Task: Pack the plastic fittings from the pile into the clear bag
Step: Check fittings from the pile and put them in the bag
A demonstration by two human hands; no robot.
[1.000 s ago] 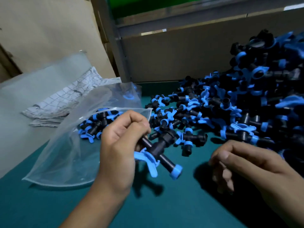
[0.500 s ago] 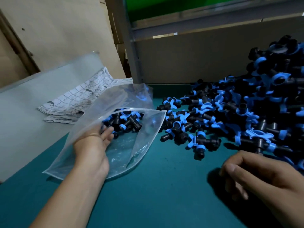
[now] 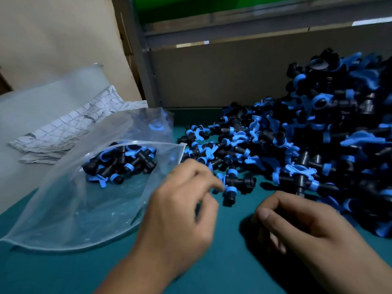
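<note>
**Head view: left hand reaches for the next fitting at the edge of the pile**

Head view shows the left hand [image 3: 180, 211] just beside a single black tee fitting with blue collars [image 3: 235, 183], which lies on the green table [image 3: 63, 272] at the near edge of the pile of fittings [image 3: 307, 145]. The fingers of this hand are loosely bent and hold nothing; the index fingertip seems to be at the blue collar of the fitting, but motion blur does not let me say if it touches. The right hand [image 3: 307, 225] rests on the table near the pile, fingers curled under, and I see nothing in it.

The clear bag [image 3: 74, 209] lies on the table to the left, its mouth open toward the pile, with a small group of fittings inside [image 3: 121, 164]. Most of the fittings are not yet packed, so I judge the task is at an early stage.

To do this step well, I would take the loose tee by its black body, not by the thin blue wing, because the wing may turn or slip. Pulling from the edge avoids that the heap slides down. The bag mouth looks soft and could close, so the right hand could hold its upper lip open while the left hand drops the piece deep inside, beside the others. A checked cloth [image 3: 63, 128] lies behind the bag and is not in the way.
</note>
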